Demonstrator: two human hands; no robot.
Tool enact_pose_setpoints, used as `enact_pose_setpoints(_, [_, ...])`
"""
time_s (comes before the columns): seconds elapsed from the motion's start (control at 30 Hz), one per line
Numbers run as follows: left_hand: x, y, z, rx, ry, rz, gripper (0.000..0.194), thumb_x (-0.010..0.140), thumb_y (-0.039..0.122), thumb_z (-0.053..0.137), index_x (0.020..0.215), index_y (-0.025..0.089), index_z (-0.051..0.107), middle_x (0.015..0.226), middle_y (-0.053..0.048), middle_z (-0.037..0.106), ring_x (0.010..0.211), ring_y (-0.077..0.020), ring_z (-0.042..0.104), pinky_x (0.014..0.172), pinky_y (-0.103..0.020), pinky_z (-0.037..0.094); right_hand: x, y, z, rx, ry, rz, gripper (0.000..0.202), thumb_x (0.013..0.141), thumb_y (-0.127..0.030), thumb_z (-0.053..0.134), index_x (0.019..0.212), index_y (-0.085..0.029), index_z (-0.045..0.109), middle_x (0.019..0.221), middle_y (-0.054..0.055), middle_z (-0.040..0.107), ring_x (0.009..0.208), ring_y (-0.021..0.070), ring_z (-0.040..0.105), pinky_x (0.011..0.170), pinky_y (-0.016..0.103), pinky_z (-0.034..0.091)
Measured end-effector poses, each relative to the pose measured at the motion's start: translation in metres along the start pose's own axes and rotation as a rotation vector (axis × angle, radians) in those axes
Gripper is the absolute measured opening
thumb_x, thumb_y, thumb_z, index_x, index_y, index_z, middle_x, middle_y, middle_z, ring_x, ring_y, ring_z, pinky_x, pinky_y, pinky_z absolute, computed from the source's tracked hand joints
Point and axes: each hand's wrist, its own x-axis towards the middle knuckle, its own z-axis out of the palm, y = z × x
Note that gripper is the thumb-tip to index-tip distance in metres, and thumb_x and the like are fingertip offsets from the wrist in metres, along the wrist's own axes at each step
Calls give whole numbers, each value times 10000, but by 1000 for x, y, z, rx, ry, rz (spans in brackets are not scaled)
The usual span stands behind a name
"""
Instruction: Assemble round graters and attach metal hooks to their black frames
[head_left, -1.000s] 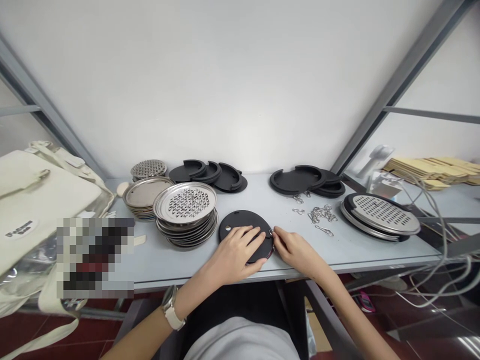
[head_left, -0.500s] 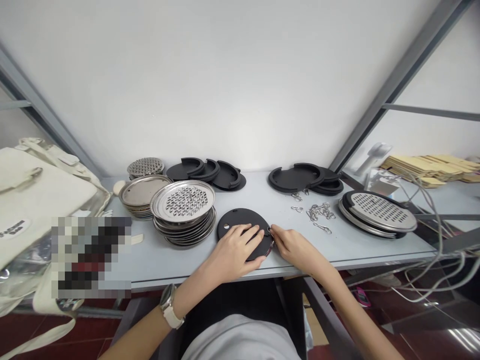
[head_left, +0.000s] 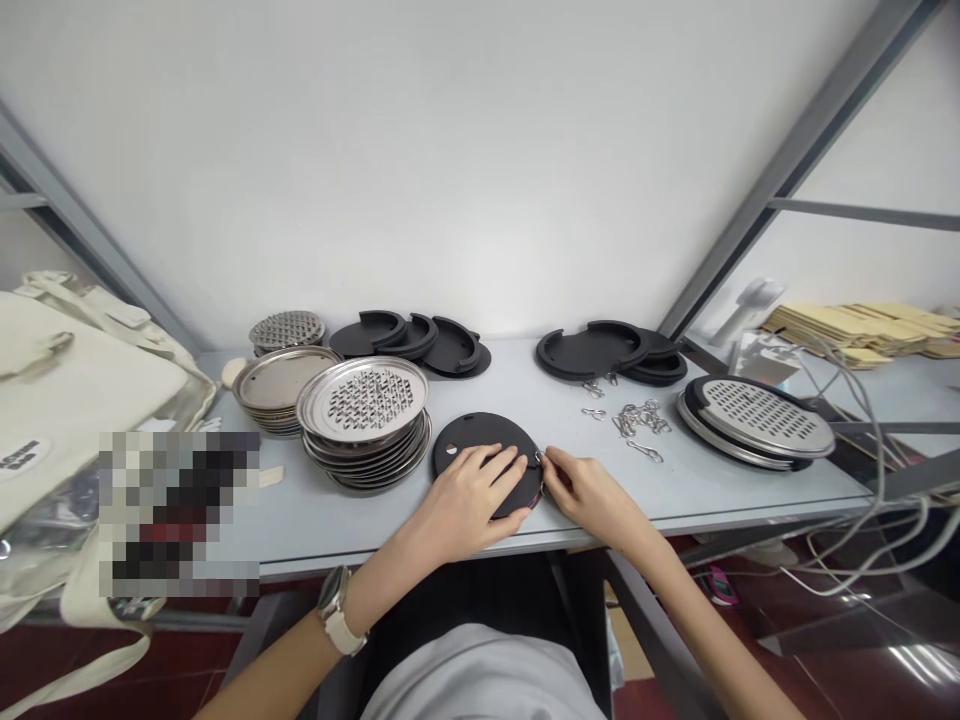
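Note:
A round black disc (head_left: 469,432) with a small hole near its left side lies at the table's front edge. Across it rests my left hand (head_left: 472,500), fingers spread and thumb at the near rim. My right hand (head_left: 581,490) is closed at the disc's right rim, its fingertips pinching a small metal clip (head_left: 538,458) there; much of the clip is hidden. To the right lies a loose pile of wire clips (head_left: 641,418). Left of the disc stands a stack of round metal plates with a grater plate (head_left: 369,398) on top.
Black round holders (head_left: 592,352) lie along the wall, with more (head_left: 450,345) to their left. Metal plates (head_left: 285,380) are stacked at left. Perforated plates (head_left: 761,415) sit at right, near cables (head_left: 874,430). A cream bag (head_left: 82,370) is at far left.
The view has shifted slightly. Both hands keep nearly the same place on the disc, with the right fingertips moved only a little at its rim.

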Motion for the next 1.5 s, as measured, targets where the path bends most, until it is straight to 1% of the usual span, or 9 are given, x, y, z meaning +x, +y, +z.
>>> enact_pose_setpoints(0.23, [0,-1,0,0,4,-2,526,920,414,485,1379,165,423,1374,-94,496,1254,-267,430,1047,-436,364,1,1,1,-8,-5,-6,237,932,-242,345,711,-221,428,530,-15,496,426,125,418,482,247,261])
enact_pose_setpoints(0.4, [0,-1,1,4,13,-2,532,913,409,497,1384,175,419,1366,-92,504,1247,-261,439,1042,-432,371,1,1,1,-49,-10,-12,223,934,-238,339,741,-216,449,549,0,537,448,142,481,495,251,270])
enact_pose_setpoints(0.57, [0,0,0,5,5,-5,527,915,405,493,1380,166,424,1369,-86,503,1243,-266,436,1042,-429,366,0,2,1,-103,-23,-28,209,942,-227,319,768,-214,434,567,5,549,474,156,519,509,260,266])
enact_pose_setpoints(0.87, [0,1,0,15,4,-11,521,913,410,497,1374,178,432,1368,-88,502,1241,-266,440,1033,-434,373,-1,1,2,-114,-30,-35,195,945,-208,316,796,-210,442,577,7,562,473,154,519,510,263,265])
enact_pose_setpoints(1.5, [1,0,0,18,-1,-9,508,920,409,486,1360,158,449,1367,-80,505,1230,-270,438,1036,-426,362,1,7,2,-131,-55,-72,180,948,-183,312,804,-209,417,600,-3,539,499,146,514,523,259,267])
